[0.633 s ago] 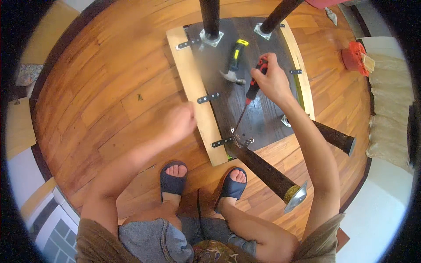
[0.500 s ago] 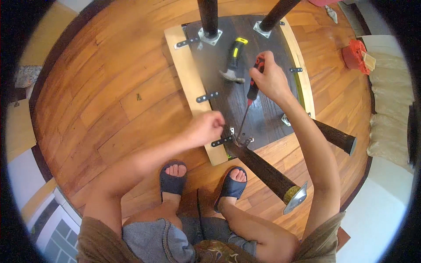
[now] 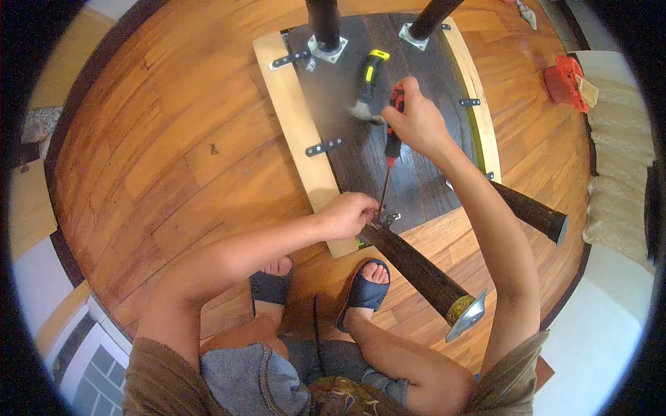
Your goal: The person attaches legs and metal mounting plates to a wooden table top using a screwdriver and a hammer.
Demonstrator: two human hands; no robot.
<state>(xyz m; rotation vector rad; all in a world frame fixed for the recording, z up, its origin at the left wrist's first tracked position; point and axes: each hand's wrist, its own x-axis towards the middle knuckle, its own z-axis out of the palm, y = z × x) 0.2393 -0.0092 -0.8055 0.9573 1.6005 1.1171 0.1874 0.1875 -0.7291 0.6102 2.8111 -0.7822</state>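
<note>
My right hand (image 3: 420, 123) is wrapped round the red and black handle of a screwdriver (image 3: 393, 142). Its shaft runs down to the metal bracket (image 3: 393, 218) at the base of the near table leg (image 3: 416, 270). Beside the screwdriver's tip, the fingers of my left hand (image 3: 350, 215) are pinched together; what is between them, if anything, is hidden. The dark upturned tabletop (image 3: 423, 173) lies under both hands, with wooden strips (image 3: 288, 118) along its sides. A claw hammer (image 3: 370, 80) with a yellow and black grip rests on it.
Two more legs (image 3: 323, 28) stand at the far end, and another leg (image 3: 531, 208) juts out at right. Black perforated plates (image 3: 324, 147) bridge the strips and the top. A red bucket (image 3: 565, 83) sits at far right. My sandalled feet (image 3: 368, 288) are close to the near edge.
My left hand has moved right to the bracket, and its fingers have come up beside the screwdriver's tip. The right hand keeps its hold on the screwdriver, which stands a little more upright.
</note>
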